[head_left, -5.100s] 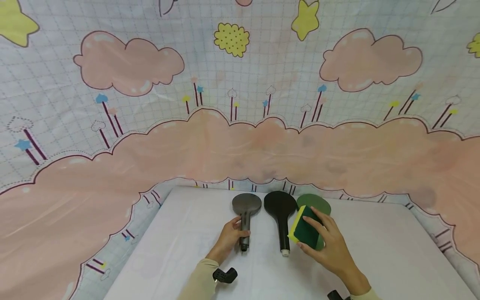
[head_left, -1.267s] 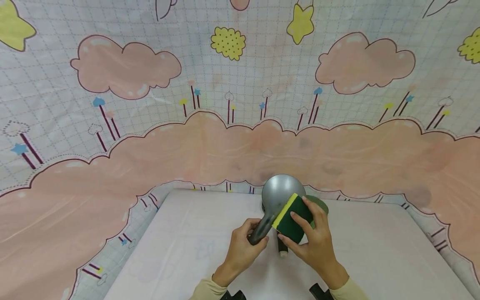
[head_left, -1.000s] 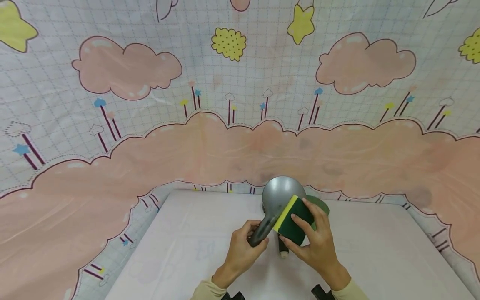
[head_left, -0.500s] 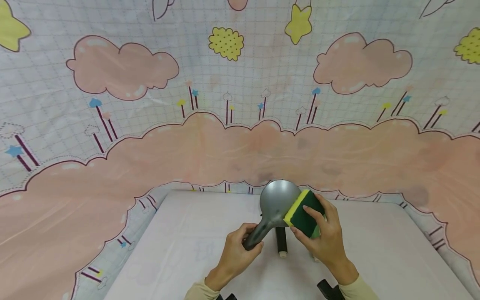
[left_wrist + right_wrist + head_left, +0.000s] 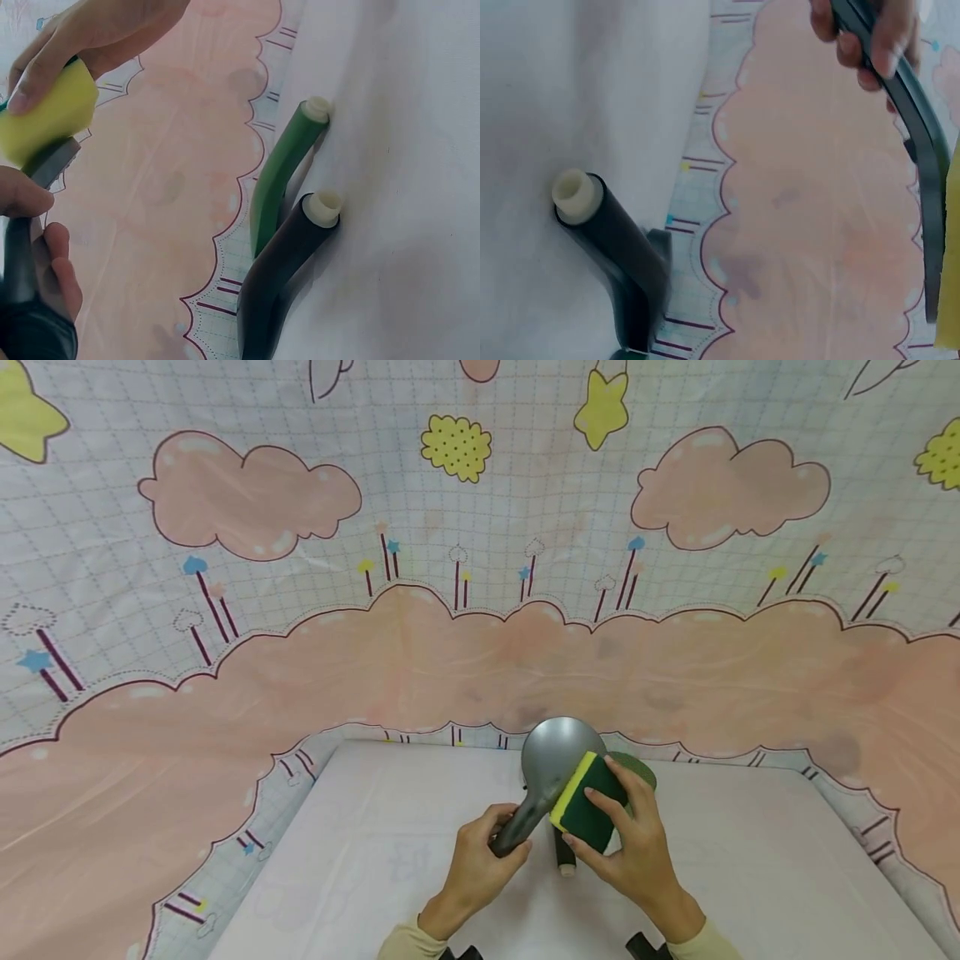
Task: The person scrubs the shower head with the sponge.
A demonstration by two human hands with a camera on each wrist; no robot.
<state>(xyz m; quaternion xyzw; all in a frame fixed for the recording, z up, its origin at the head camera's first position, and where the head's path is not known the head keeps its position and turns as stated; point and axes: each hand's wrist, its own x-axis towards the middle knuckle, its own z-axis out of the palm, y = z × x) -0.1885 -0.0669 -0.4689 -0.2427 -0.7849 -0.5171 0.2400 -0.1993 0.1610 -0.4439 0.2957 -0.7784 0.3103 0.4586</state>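
Note:
My left hand (image 5: 476, 868) grips the handle of a grey shower head (image 5: 558, 756), held above the table with its rounded back showing in the head view. My right hand (image 5: 637, 852) pinches a yellow-and-green sponge (image 5: 596, 802) between thumb and fingers. The sponge's yellow side lies against the shower head near its neck, as the left wrist view also shows with the yellow sponge (image 5: 60, 112). Under the grey one lies a black shower head (image 5: 565, 852), mostly hidden. A green shower head (image 5: 637, 768) is partly covered by the right hand and sponge.
The white table (image 5: 337, 860) ends at a back edge behind the shower heads, where a patterned cloth (image 5: 450, 668) hangs. In the left wrist view, the green handle (image 5: 281, 172) and black handle (image 5: 277, 270) lie side by side with pale connector ends.
The grey shower head, lying on the table earlier, is lifted, turned over and moved right by my left hand. The sponge shifted right half a second ago and is back to the left now.

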